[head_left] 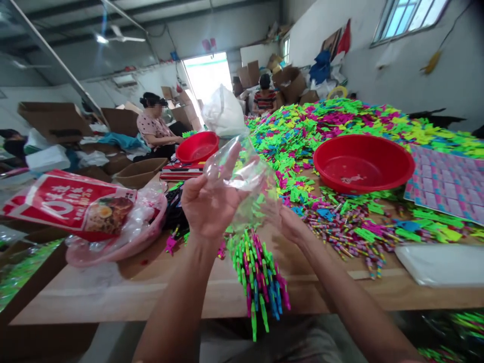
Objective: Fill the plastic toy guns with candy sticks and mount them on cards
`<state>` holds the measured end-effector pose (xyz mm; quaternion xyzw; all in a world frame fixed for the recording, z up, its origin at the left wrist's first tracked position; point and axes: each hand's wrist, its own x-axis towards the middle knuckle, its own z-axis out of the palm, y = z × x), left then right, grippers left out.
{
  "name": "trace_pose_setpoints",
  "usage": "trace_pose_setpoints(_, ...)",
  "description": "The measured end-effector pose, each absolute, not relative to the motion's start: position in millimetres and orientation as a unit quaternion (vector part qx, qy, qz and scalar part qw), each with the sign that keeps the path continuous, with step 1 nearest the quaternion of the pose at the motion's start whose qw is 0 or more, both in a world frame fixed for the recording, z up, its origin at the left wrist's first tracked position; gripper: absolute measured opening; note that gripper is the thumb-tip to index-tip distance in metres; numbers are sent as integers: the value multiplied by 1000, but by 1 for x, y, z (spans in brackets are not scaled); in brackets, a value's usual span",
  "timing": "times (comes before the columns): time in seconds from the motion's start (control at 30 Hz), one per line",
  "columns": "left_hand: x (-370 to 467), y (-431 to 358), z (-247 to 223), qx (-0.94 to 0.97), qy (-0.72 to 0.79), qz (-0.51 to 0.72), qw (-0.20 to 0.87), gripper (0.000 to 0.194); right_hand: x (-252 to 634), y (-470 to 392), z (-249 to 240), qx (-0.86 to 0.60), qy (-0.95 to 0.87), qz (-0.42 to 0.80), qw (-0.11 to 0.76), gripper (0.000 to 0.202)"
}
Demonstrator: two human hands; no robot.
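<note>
A clear plastic bag (247,184) is held up in front of me, above the table. My left hand (212,204) grips its left side, thumb in front and fingers showing through the film. At the bag's lower right, my right hand (289,222) is closed on the film, its fingertips partly blurred. Just below the bag, a bunch of small green, pink and blue plastic pieces (260,277) lies at the table's front edge; neither hand touches it. Whether anything is inside the bag I cannot tell.
A large heap of coloured plastic pieces (340,118) covers the table's back right. A red basin (363,164), printed card sheets (446,184) and stacked clear bags (442,264) lie right. A pink basket (143,244) holds a red packet (75,204) at left. Two people sit beyond.
</note>
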<state>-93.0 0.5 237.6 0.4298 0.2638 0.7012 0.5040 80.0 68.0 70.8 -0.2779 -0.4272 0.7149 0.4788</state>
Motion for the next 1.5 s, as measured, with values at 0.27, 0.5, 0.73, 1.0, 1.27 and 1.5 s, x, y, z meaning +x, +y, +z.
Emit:
trace_pose_setpoints(0.27, -86, 8, 269, 448, 224, 715, 488, 39, 60, 49, 90, -89, -372, 884, 268, 85)
trace_pose_setpoints(0.5, -119, 20, 247, 481, 196, 699, 492, 22, 62, 29, 99, -102, -351, 858, 360, 63)
trace_pose_setpoints(0.73, -182, 25, 241, 467, 237, 724, 449, 16, 100, 62, 87, -281, -382, 732, 488, 56)
trace_pose_setpoints(1.0, -270, 62, 217, 555, 554, 595, 178, 33, 113, 72, 64, -383, -423, 639, 516, 46)
trace_pose_setpoints(1.27, -212, 34, 167, 543, 627, 547, -119, 51, 76, 65, 50, -395, -460, 592, 530, 45)
trace_pose_setpoints(1.5, -104, -21, 103, 594, 592, 488, 243, 24, 35, 35, 63, -378, -617, 476, 500, 33)
